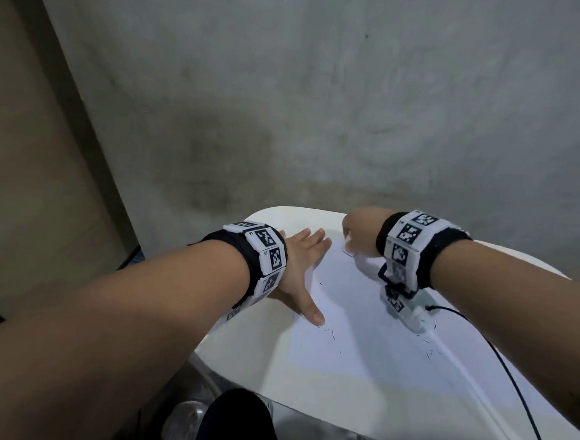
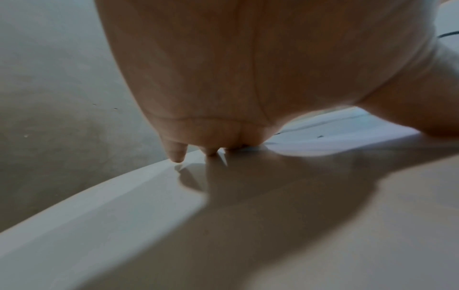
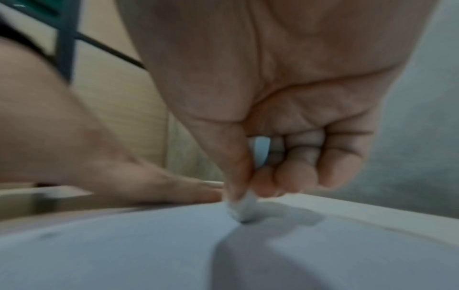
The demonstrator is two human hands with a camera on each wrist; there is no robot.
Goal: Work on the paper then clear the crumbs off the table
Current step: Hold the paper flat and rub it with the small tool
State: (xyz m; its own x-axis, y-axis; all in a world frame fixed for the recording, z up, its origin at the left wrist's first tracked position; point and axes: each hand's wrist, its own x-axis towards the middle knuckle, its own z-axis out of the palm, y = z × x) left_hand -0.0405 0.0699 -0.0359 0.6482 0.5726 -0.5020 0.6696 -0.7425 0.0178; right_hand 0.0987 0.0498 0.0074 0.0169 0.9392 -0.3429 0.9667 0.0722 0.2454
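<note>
A white sheet of paper lies on the white table. Thin dark crumbs are scattered over the sheet and the tabletop beside it. My left hand lies flat with straight fingers on the paper's left edge, pressing it down. My right hand is at the sheet's far corner, its thumb and fingers pinching a small white eraser whose tip touches the paper. The right wrist view is blurred. In the left wrist view the palm fills the frame above the table.
A black cable runs from the right wrist camera across the table's right side. The table's left edge drops to a grey concrete floor. A beige wall panel stands at left. Dark objects sit below the near edge.
</note>
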